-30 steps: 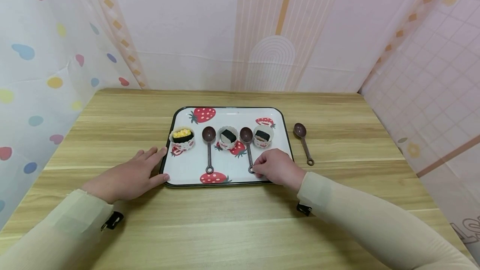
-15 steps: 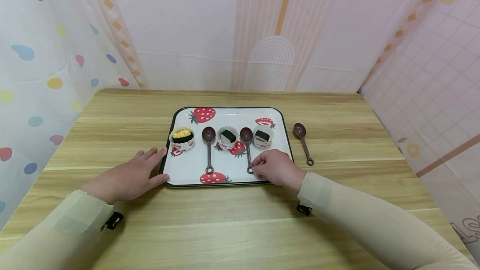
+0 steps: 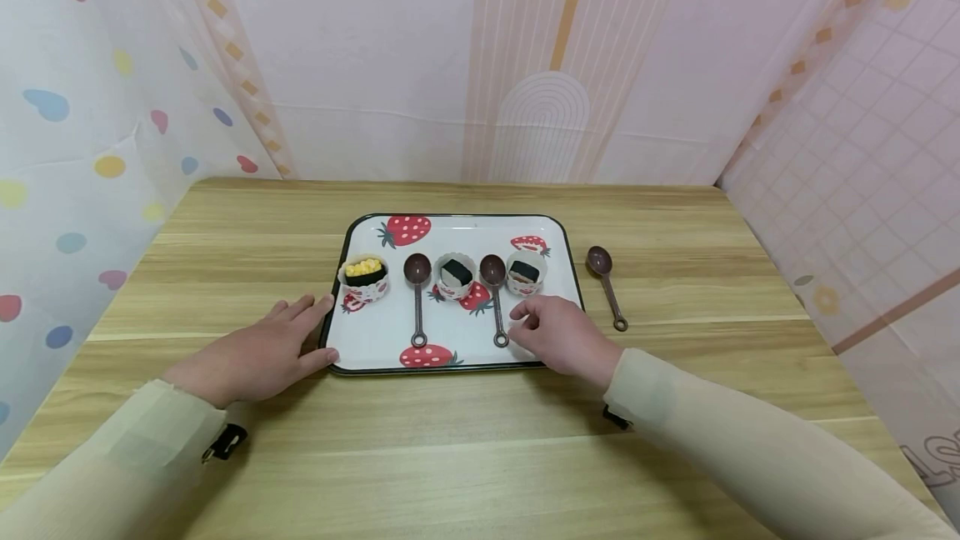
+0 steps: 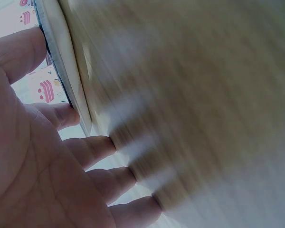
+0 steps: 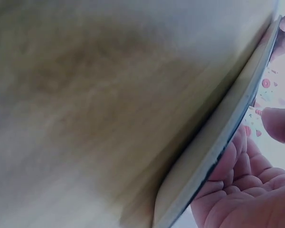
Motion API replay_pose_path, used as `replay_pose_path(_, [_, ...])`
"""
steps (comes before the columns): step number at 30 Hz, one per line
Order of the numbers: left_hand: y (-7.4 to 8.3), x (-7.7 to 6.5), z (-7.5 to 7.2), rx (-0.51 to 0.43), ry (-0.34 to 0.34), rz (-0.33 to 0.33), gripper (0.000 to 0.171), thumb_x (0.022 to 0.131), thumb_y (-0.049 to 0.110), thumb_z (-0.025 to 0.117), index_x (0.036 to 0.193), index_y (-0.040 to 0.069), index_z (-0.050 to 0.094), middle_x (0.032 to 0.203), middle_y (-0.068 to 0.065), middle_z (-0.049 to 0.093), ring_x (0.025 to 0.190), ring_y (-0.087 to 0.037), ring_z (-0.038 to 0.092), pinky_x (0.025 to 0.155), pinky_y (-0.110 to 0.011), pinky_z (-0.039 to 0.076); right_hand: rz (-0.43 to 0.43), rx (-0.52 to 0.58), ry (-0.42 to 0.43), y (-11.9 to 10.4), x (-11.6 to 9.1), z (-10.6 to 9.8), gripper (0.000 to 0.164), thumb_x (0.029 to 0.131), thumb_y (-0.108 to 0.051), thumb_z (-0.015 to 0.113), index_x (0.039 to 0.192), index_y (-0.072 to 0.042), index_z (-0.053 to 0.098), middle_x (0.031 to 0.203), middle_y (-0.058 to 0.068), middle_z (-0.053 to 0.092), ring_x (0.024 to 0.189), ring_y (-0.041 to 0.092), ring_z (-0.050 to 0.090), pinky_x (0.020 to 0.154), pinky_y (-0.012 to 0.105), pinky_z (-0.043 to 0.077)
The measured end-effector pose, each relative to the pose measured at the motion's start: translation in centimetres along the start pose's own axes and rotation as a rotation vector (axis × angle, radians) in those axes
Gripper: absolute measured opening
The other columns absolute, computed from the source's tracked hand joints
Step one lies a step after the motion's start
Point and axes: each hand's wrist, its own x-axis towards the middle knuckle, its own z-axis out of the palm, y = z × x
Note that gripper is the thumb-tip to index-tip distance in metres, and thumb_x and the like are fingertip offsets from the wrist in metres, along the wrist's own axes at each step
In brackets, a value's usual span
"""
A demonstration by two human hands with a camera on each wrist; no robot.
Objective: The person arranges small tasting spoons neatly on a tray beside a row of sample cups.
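Observation:
A white tray (image 3: 457,229) printed with strawberries holds three paper cups. The left cup (image 3: 365,288) contains sushi with yellow topping; the middle cup (image 3: 454,293) and right cup (image 3: 527,288) contain black-wrapped pieces. One brown measuring spoon (image 3: 417,290) lies between the left and middle cups, a second spoon (image 3: 495,290) between the middle and right ones. My left hand (image 3: 262,352) rests at the tray's left edge, fingers spread. Just right of the second spoon's ringed end is my right hand (image 3: 562,336), over the tray, its fingers loosely bent and thumb apart from them (image 5: 247,185).
A third brown spoon (image 3: 605,273) lies on the wooden table (image 3: 420,457), right of the tray. Patterned cloth (image 3: 375,57) hangs behind the table and along both sides.
My right hand has let go of the second spoon's handle end and drawn slightly right, its thumb and fingers parting. The left hand stays in place.

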Motion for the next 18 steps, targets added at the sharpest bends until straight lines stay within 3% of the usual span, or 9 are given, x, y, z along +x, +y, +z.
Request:
replay_pose_path(5, [0.0,0.0,0.0,0.003,-0.002,-0.005,0.095,0.101,0.065,0.055,0.166,0.003,0.026,0.166,-0.039,0.024,0.146,-0.070,0.024,0.112,-0.078,0.034,-0.047,-0.012,0.065,0.0,-0.3,-0.3,0.024,0.101,-0.023,0.068,0.120,-0.011,0.075,0.093,-0.001,0.073,0.077,0.013,0.061,0.074,0.029,0.053])
replay_pose_path(10, [0.0,0.0,0.0,0.003,-0.008,-0.011,0.095,0.101,0.066,0.055,0.166,0.003,0.026,0.166,-0.038,0.024,0.146,-0.070,0.024,0.113,-0.078,0.034,-0.109,-0.075,0.161,0.1,-0.7,-0.8,0.030,0.103,-0.026,0.068,0.127,-0.011,0.075,0.107,0.003,0.075,0.089,0.016,0.063,0.082,0.034,0.056])
replay_pose_path(18, [0.0,-0.1,0.0,0.003,-0.006,-0.009,0.095,0.101,0.065,0.056,0.166,0.002,0.026,0.166,-0.038,0.025,0.146,-0.070,0.025,0.112,-0.079,0.034,-0.245,-0.173,0.303,0.5,-0.9,-1.6,0.028,0.102,-0.028,0.068,0.122,-0.008,0.075,0.124,0.010,0.072,0.082,0.017,0.061,0.078,0.034,0.055])
